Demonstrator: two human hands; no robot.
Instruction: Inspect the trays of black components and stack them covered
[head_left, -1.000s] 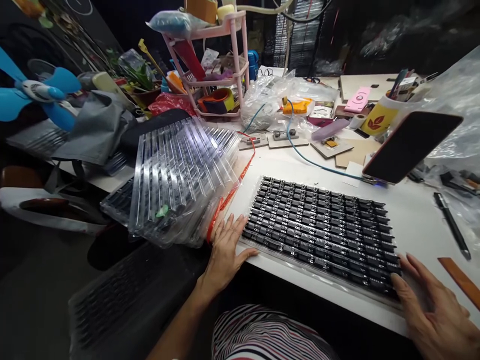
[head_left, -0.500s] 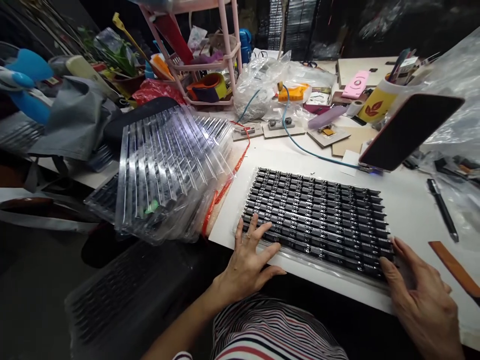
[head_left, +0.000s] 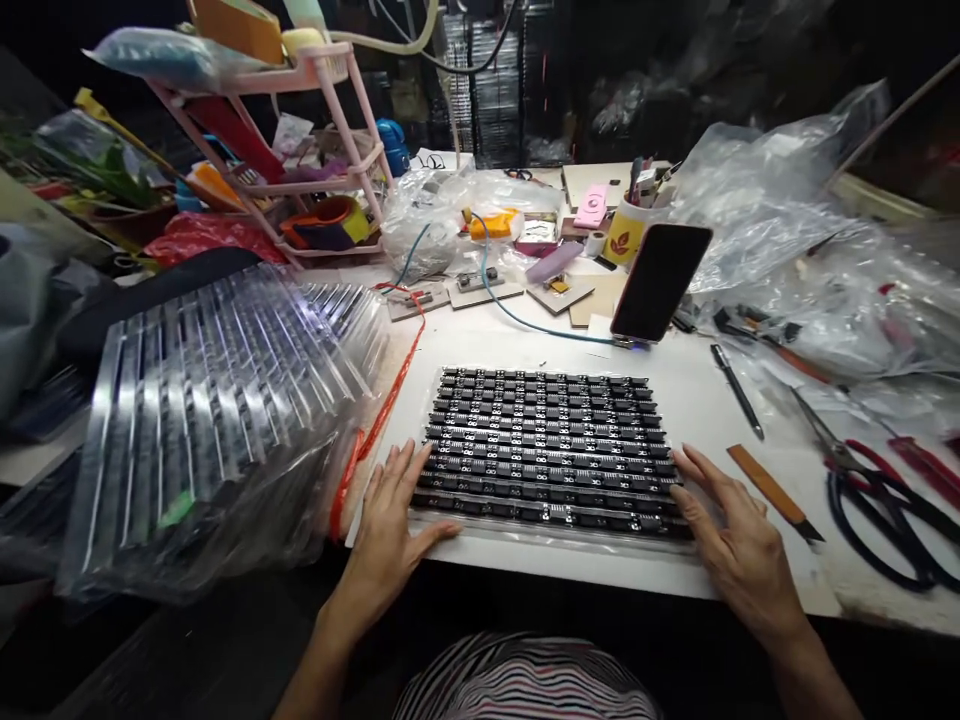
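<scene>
Left hand (head_left: 384, 525), right hand (head_left: 739, 540), both splayed, touching opposite ends of filled tray (head_left: 517, 530)

Tray (head_left: 525, 537): transparent at the rim. Parts (head_left: 525, 465) in the tray: black, forming a pattern of parallel rows with repeated silver-white marks. Tray stack (head_left: 202, 370): transparent, patterned with parallel pale ridges; one green patch (head_left: 176, 508). Worktop (head_left: 697, 400): white. Ribbon (head_left: 386, 405): red. Cable (head_left: 555, 334): blue. Phone (head_left: 661, 282): black screen. Pen (head_left: 737, 392): black. Flat strip (head_left: 765, 482): orange-brown, dark tip. Scissors (head_left: 846, 458): grey blades, black handles. Cup (head_left: 624, 228): yellow, white upper band, dark leaf motif. Rack (head_left: 311, 72): pink. Shirt (head_left: 525, 680): dark and white stripes, some red.
</scene>
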